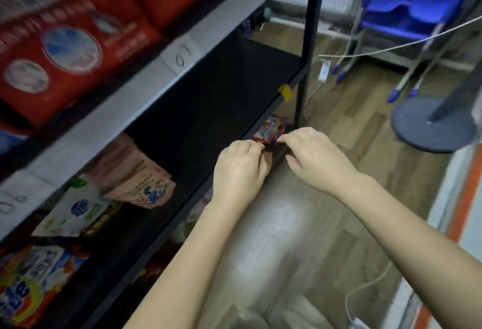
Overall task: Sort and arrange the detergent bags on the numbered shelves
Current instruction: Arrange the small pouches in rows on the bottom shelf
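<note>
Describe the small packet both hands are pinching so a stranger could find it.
Start at the black shelf under the label 07. At its front edge, near the yellow tape, the left hand and right hand pinch a small red packet, far smaller than the other bags.

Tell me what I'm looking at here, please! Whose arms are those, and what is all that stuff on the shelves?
There is no machine here. A person wears a camera on their head, so you see their own two arms from above. The left hand and the right hand together pinch a small red packet by its near edge, at the front of a dark shelf. Further left on that shelf lie a pink bag and a white bag with a green cap. Nearer still sits a colourful blue and orange bag. The shelf above holds big red bags, and paper labels with numbers, like the one reading 07, are stuck on its edge. The picture is blurry because the head was moving.
</note>
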A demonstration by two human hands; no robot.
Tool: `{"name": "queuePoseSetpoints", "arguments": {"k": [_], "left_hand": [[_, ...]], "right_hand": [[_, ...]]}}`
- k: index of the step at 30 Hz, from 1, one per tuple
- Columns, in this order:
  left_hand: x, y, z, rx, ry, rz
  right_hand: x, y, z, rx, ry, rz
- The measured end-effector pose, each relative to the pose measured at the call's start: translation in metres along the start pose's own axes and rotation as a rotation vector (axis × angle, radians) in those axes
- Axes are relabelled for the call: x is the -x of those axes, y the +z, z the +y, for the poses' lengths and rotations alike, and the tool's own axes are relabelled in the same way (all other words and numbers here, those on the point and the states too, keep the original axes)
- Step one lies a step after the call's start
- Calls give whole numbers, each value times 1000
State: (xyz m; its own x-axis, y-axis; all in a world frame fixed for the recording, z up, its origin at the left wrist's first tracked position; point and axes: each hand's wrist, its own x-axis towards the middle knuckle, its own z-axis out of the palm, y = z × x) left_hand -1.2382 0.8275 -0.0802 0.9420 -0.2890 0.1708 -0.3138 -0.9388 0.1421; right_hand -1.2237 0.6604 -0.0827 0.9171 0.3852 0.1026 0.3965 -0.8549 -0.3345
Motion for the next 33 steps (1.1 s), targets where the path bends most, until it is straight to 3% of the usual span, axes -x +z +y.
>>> {"name": "queuePoseSetpoints", "arguments": {"k": [5,10,15,19,25,30,33], "left_hand": [[-18,-135,54,-26,109,209],[1,-284,68,-86,83,540],[45,-395,44,-275,-60,836],[80,-469,7,-465,-138,949],[141,-559,-72,-668,-366,909],[192,-628,-155,-708,-857,624],[219,-660,-203,-714,-1062,463]], "right_hand": [[19,-153,-30,37,-30,179],[17,-286,-99,0,-210,425],[-7,-359,-182,-67,-483,547],[-43,-388,-254,-98,-666,563],[-104,-412,-363,-102,-851,415],[-161,-409,-462,-27,-861,172],[-183,-401,-519,81,-852,29]]}}
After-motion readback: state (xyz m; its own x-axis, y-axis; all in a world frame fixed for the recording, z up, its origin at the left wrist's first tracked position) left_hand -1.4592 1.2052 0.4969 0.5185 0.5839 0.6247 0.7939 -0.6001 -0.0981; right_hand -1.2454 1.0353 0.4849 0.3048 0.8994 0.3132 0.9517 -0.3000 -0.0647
